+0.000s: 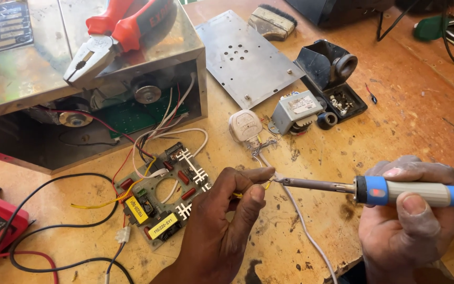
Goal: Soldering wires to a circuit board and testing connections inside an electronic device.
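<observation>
Mostly the open room lies to the right and far right of the wooden workbench (395, 100), where bare scratched wood runs to the edge; the near edge is chipped below the hands. To the left, an open metal case (132, 68) crowds the bench, red-handled pliers (116, 37) lying on its top. The left hand (222, 215) is pinched shut, thumb and fingertips gripping a thin yellow wire (237, 195) near the middle. The right hand (411, 210) is closed around the blue-and-grey handle of a soldering iron (374, 188), its tip touching the wire end just beside the left fingertips. A circuit board (164, 192) with loose wires sits just left of the left hand. Farther off lie a white plug (245, 125), a small transformer (296, 110), a perforated metal plate (245, 55) and a brush (272, 22).
</observation>
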